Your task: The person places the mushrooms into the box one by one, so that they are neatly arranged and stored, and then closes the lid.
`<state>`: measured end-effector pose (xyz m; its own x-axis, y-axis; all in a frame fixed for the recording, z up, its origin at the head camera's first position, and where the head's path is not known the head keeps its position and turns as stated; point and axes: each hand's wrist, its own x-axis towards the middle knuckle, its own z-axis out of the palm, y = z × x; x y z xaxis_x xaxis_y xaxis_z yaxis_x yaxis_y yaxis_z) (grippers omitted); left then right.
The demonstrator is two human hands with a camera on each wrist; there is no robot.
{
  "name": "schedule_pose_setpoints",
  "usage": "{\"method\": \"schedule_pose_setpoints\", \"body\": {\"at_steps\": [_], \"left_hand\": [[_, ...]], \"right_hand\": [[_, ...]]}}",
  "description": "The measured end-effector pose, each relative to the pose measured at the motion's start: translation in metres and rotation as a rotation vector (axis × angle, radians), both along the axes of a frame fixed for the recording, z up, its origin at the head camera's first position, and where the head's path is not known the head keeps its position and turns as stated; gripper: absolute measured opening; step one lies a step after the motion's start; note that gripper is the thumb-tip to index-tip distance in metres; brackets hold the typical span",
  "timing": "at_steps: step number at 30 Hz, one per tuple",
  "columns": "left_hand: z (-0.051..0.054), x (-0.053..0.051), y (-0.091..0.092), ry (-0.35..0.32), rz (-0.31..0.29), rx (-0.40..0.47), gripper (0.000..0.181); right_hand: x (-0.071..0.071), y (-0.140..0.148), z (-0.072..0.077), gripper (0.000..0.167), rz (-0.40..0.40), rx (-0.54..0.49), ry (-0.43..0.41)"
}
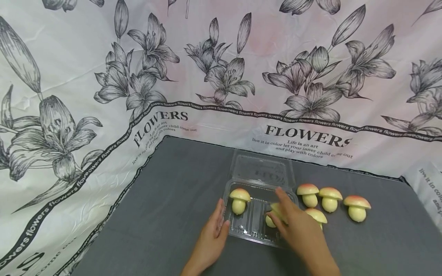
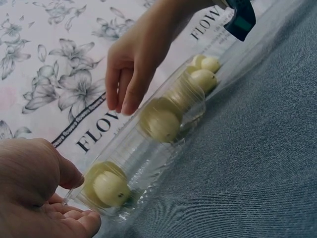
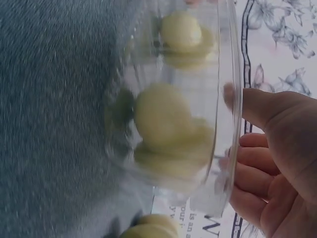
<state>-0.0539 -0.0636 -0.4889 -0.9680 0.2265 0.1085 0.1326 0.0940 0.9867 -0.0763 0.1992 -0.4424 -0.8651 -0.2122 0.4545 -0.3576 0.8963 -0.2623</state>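
Observation:
A clear plastic container (image 1: 253, 218) lies with its lid (image 1: 260, 168) folded back. My left hand (image 1: 212, 237) holds its left edge, thumb and fingers at the rim in the left wrist view. Inside, at the left, stands a yellow mushroom-shaped piece (image 1: 239, 202) with a reddish cap. A second mushroom-shaped piece (image 1: 271, 221) is in the right part, partly covered by my right hand (image 1: 300, 228) in the head view. That hand hovers over the container with fingers loosely bent downward. In the left wrist view, nothing shows between the right hand's fingers (image 2: 131, 94).
Several more mushroom-shaped pieces (image 1: 330, 199) stand on the dark grey cloth (image 1: 165, 199), right of the container. One of them (image 1: 317, 217) is partly behind my right hand. A white flower-printed sheet (image 1: 221, 126) rises along the back and left.

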Motion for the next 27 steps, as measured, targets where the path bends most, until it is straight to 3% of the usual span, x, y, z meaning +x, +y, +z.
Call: {"method": "schedule_pose_setpoints", "body": {"at_steps": [15, 22, 27], "left_hand": [[0.001, 0.000, 0.000, -0.011, -0.004, 0.006, 0.070], [0.001, -0.001, -0.001, -0.018, -0.004, 0.024, 0.070], [0.001, 0.000, -0.001, -0.016, -0.003, 0.011, 0.070]], "right_hand": [[0.002, 0.036, 0.018, 0.071, -0.096, -0.070, -0.184], [0.004, 0.060, 0.017, 0.077, -0.063, -0.102, -0.125], [0.007, 0.076, 0.018, 0.084, -0.026, -0.058, -0.152]]}}
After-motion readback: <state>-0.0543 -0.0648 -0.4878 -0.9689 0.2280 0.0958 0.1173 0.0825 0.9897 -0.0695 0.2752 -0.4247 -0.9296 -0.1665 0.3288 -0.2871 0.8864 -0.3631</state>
